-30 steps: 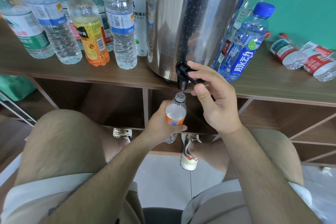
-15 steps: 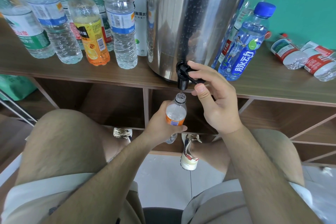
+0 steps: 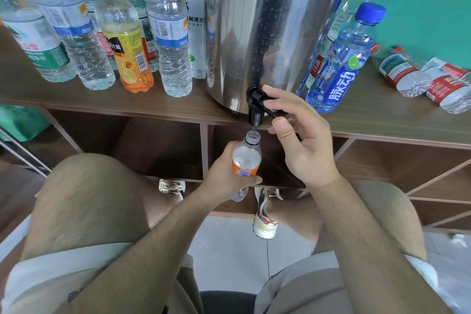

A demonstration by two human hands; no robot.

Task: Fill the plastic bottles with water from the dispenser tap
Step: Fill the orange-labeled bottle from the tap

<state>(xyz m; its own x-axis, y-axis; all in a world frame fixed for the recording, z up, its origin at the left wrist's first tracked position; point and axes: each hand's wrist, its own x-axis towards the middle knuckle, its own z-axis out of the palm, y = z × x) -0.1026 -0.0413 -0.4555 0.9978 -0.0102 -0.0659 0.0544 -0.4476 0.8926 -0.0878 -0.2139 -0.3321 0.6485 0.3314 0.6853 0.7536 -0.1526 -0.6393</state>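
The left hand (image 3: 223, 177) gripped the small orange-label bottle (image 3: 246, 160) (its cap was off), upright just under the black tap (image 3: 255, 112). At 3 o'clock from the bottle, the right hand (image 3: 303, 143) pinched the tap with finger and thumb. Behind stood the steel dispenser (image 3: 267, 20) on the bench (image 3: 102, 100), with capped bottles (image 3: 173, 33) at its 9 o'clock.

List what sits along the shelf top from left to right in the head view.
Green-label bottle, yellow-capped orange bottle, white-capped clear bottle, steel dispenser, blue-capped bottle, red-label bottle lying down.
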